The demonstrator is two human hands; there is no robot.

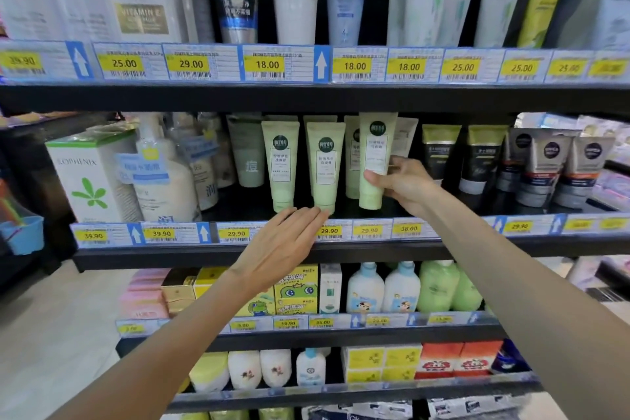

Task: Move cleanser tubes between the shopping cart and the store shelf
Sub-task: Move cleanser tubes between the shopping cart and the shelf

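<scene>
Right hand (407, 186) pinched a pale green plastic cleanser tube (375, 160), fingers hidden behind it; left hand (284, 244), fingers straight, touched the neighbouring tube's cap (325, 208).

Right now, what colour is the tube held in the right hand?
Pale green with a dark green round logo, seen in the head view: the tube in the right hand.

This was a shop, in its skin-care aisle. Black metal shelving (306, 97) ran across the frame in at least 4 tiers, each front edge lined with yellow price tags with barcodes (267, 65) reading 18.00, 25.00, 29.00 and 29.90. Blue cards with white up-arrows (320, 64) sat between them. Pale green cleanser tubes with dark round logos (324, 164) stood cap-down in rows at centre, grey and black tubes (549, 164) at right, and white boxed products with green leaf prints (90, 177) at left. Lower tiers held bottles and cartons.
</scene>
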